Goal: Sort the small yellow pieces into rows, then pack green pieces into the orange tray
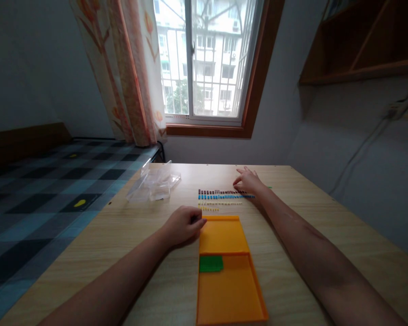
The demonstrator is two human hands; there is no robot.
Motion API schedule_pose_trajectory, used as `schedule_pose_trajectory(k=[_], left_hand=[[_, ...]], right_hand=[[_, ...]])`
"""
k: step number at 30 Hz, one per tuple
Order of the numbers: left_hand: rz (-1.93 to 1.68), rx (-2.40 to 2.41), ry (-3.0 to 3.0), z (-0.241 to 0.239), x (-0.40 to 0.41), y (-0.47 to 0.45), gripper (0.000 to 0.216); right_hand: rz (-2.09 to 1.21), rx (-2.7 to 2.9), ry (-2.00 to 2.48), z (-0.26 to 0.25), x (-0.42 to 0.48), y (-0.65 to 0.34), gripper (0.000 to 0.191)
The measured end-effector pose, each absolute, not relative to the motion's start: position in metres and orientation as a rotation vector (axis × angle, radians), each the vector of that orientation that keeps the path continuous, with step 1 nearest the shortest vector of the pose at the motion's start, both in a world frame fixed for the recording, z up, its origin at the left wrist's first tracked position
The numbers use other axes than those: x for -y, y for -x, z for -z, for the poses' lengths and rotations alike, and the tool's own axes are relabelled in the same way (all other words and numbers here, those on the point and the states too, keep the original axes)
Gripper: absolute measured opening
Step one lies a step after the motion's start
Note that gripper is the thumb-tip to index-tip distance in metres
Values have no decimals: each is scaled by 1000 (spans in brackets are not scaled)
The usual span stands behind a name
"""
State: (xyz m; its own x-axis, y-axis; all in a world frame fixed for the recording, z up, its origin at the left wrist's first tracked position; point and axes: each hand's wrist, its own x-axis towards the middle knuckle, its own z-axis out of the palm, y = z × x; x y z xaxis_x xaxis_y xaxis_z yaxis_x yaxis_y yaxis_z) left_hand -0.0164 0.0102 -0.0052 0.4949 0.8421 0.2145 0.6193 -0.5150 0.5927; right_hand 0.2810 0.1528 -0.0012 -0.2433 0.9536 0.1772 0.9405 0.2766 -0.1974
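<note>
An orange tray [248, 299] with two compartments lies on the wooden table [326, 213] in front of me; a green flat piece [211, 264] sits in the near compartment's left corner. Beyond it lie rows of tiny pieces: dark ones [217, 192], blue ones [221, 197] and yellow ones [209, 209]. My left hand [183, 226] rests curled on the table at the tray's far left corner, fingers closed against its rim. My right hand [247, 181] reaches past the rows, its fingertips bent down at the right end of the dark row.
A clear plastic box or bag [154, 183] lies on the table at the far left. A bed with a checked cover [47, 194] stands left of the table. A window [204, 59] with a curtain [129, 72] is behind; a wooden shelf [360, 40] hangs upper right.
</note>
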Motion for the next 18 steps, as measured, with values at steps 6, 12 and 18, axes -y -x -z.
schedule_pose_trajectory(k=[6, 12, 18], left_hand=[[-679, -1198, -2300, 6, -10, 17, 34], [-691, -1185, -2287, 5, -9, 17, 34], [-707, -1187, -2292, 5, -9, 17, 34]], right_hand=[[-50, 2297, 1716, 4, -154, -279, 17], [-48, 2290, 1712, 7, -154, -280, 18], [-39, 2283, 1703, 9, -155, -281, 18]])
